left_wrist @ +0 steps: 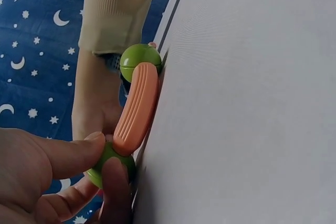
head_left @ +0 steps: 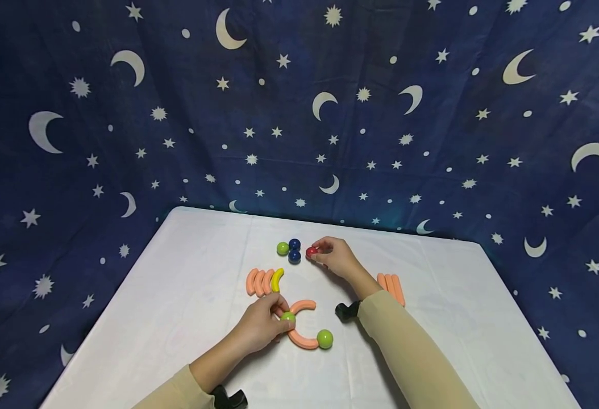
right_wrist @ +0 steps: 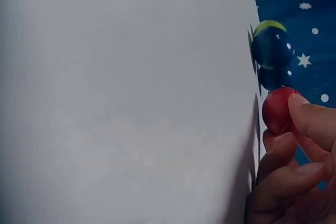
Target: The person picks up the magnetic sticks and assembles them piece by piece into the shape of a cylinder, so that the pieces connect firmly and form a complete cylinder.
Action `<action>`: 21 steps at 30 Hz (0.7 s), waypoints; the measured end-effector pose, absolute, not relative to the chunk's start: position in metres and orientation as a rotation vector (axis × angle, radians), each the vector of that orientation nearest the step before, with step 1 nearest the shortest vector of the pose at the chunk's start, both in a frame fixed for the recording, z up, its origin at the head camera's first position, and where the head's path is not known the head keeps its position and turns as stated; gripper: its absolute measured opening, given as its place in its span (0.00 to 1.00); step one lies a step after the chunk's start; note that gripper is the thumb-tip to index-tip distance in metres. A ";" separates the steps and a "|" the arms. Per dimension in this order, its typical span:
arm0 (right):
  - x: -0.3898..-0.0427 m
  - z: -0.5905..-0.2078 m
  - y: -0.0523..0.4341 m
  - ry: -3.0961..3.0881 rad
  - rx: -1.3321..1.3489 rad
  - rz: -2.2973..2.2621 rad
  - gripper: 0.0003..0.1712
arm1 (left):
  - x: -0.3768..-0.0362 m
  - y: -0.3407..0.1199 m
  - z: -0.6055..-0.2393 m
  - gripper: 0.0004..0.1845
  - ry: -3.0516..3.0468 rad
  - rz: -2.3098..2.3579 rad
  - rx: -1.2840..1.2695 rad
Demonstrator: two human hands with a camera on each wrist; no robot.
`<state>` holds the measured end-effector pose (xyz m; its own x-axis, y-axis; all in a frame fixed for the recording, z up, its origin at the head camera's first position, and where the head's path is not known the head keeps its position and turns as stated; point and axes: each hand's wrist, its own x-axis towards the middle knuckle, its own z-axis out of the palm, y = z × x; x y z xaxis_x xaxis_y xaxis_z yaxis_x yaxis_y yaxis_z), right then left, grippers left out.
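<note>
While both arms reach over a white table, small toy pieces are handled there.

Left hand: the left hand is curled round a green ball, which is pinched between thumb and fingers at the near middle of the table.
Chain: the pinched ball is joined to an orange curved piece, ended by a second green ball; another orange arc is touching the pinched ball.
Right hand: the right hand is closed on a red ball, gripped by the fingertips farther back.
Beside it: two dark blue balls and a yellow-green ball are clustered just left of the red ball.
Spare pieces: three orange curves and a yellow curve are laid side by side; straight orange sticks are seen by the right sleeve.
Backdrop: a dark blue cloth printed with moons and stars is hung behind.
</note>
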<state>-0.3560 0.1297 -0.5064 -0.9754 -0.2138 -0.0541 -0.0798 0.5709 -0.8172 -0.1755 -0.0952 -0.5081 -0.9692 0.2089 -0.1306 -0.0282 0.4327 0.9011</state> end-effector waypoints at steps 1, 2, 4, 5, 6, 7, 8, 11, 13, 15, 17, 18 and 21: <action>-0.353 -0.506 0.132 2.640 -0.250 -1.368 0.15 | -0.176 -0.095 -0.508 0.14 2.467 1.554 0.159; -0.349 -0.505 0.133 2.631 -0.251 -1.364 0.15 | -0.176 -0.095 -0.508 0.14 2.472 1.551 0.157; -0.342 -0.502 0.137 2.602 -0.250 -1.365 0.16 | -0.176 -0.095 -0.508 0.14 2.481 1.542 0.154; -0.338 -0.501 0.139 2.586 -0.250 -1.367 0.16 | -0.176 -0.096 -0.508 0.14 2.484 1.539 0.152; -0.334 -0.500 0.141 2.568 -0.250 -1.375 0.16 | -0.176 -0.096 -0.508 0.14 2.487 1.536 0.151; -0.330 -0.499 0.142 2.553 -0.251 -1.383 0.16 | -0.176 -0.096 -0.508 0.14 2.487 1.534 0.149; -0.326 -0.498 0.144 2.543 -0.254 -1.385 0.16 | -0.176 -0.095 -0.509 0.14 2.487 1.532 0.148; -0.314 -0.496 0.149 2.523 -0.265 -1.398 0.16 | -0.176 -0.095 -0.509 0.14 2.483 1.538 0.147; -0.306 -0.496 0.153 2.517 -0.270 -1.399 0.15 | -0.175 -0.094 -0.509 0.14 2.479 1.552 0.152; -0.298 -0.497 0.156 2.505 -0.262 -1.402 0.15 | -0.175 -0.093 -0.508 0.15 2.477 1.566 0.159; -0.290 -0.497 0.160 2.487 -0.247 -1.408 0.15 | -0.174 -0.093 -0.508 0.15 2.478 1.575 0.167; -0.285 -0.497 0.161 2.480 -0.242 -1.408 0.14 | -0.174 -0.092 -0.508 0.15 2.477 1.579 0.170; -0.273 -0.498 0.166 2.465 -0.241 -1.404 0.14 | -0.174 -0.092 -0.507 0.15 2.481 1.571 0.171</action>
